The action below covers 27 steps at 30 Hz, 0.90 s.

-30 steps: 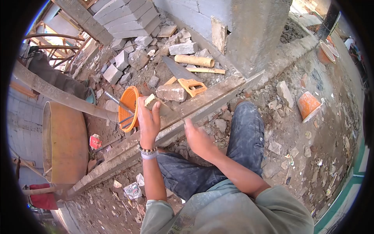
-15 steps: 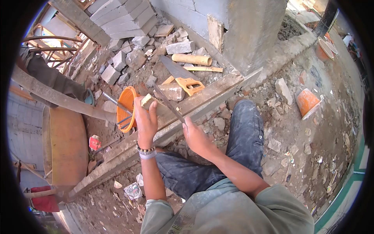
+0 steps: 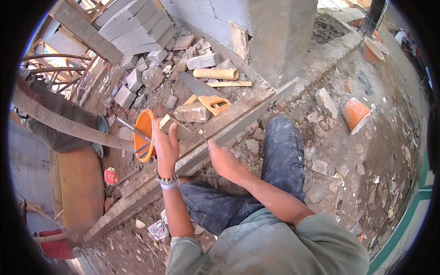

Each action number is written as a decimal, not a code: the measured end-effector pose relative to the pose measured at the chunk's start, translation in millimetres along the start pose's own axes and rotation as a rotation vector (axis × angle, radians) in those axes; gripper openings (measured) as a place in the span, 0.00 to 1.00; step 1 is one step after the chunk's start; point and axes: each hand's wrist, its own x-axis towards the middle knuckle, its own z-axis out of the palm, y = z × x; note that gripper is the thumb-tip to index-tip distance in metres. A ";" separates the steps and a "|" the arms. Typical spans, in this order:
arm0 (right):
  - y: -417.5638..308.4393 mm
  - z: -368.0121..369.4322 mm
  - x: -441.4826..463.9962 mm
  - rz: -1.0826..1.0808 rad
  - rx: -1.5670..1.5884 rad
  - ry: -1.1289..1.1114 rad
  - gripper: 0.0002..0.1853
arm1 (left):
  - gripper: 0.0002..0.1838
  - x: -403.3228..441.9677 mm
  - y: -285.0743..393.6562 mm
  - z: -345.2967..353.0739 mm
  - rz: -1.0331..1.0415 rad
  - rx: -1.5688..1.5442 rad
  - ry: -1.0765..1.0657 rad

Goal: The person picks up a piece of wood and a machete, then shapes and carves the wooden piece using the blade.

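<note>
My left hand (image 3: 166,145) is wrapped round a short piece of wood (image 3: 182,132) with a pale, rough-cut end, propped over the timber beam. My right hand (image 3: 223,159) grips a long, thin-bladed knife. The blade is hard to make out, seen nearly edge-on beside the wood; its handle is hidden in my fist. Just beyond the wood lie a stone block (image 3: 192,112) and a handsaw (image 3: 201,89) with an orange handle. An orange bucket (image 3: 145,133) with metal rods or tools in it stands against my left hand's outer side.
A timber beam (image 3: 247,105) runs diagonally in front of my knees. Beyond it lie a bamboo tube (image 3: 215,74), broken blocks (image 3: 124,97) and rubble. A concrete column (image 3: 277,41) rises ahead. Another orange bucket (image 3: 355,114) lies tipped to the right. A person in dark clothing (image 3: 59,123) is at the left.
My right hand has lowered the knife, its blade turning from raised and plainly visible to nearly edge-on beside the wood. The view has shifted slightly. More of the person at left shows.
</note>
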 end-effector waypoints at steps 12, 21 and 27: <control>-19.5 -12.0 0.6 0.003 0.111 0.051 0.10 | 0.20 2.7 -4.6 0.4 0.008 0.026 0.004; -25.9 -13.3 0.2 -0.044 0.149 0.071 0.13 | 0.19 1.5 -7.2 0.6 0.000 0.051 0.042; 8.5 9.7 0.0 0.010 0.098 0.038 0.09 | 0.19 1.3 -6.4 0.4 -0.028 0.033 0.011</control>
